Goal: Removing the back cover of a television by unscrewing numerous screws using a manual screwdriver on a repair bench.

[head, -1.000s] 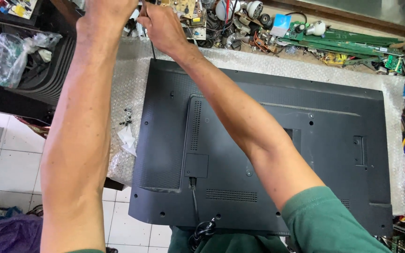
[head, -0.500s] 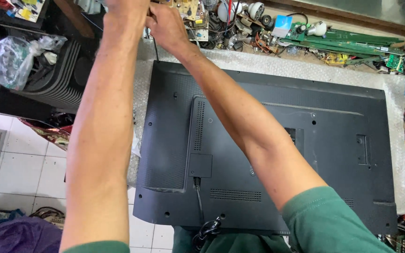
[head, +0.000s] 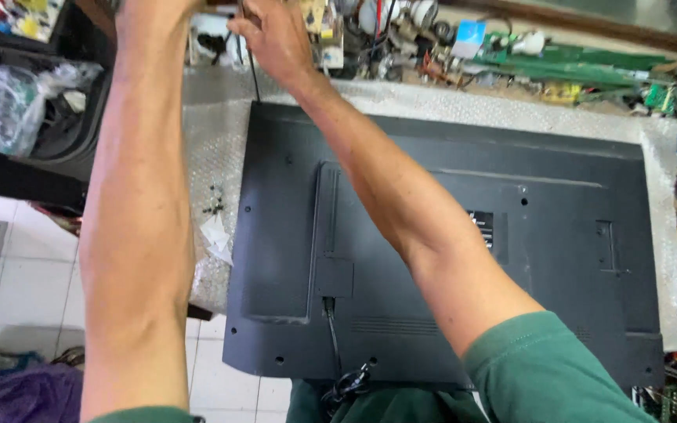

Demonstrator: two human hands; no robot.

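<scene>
- Right hand [head: 276, 35] pinches a thin black cable [head: 254, 74] above the television back [head: 432, 258].
- Left hand [head: 150, 12] is cut off; grip cannot be told.
- Clear plastic bag [head: 17, 106] holds unclear items.

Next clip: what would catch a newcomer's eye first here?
A large flat-screen television lies face down on bubble wrap, its black back panel filling the middle. Both bare arms stretch over it: the right hand pinches a thin black cable at the top edge, and the left hand is mostly out of frame.

Blk TV back [head: 448, 258] on clear bubble wrap [head: 213, 157] — green sleeve [head: 558, 376], white floor tiles [head: 25, 282].
</scene>
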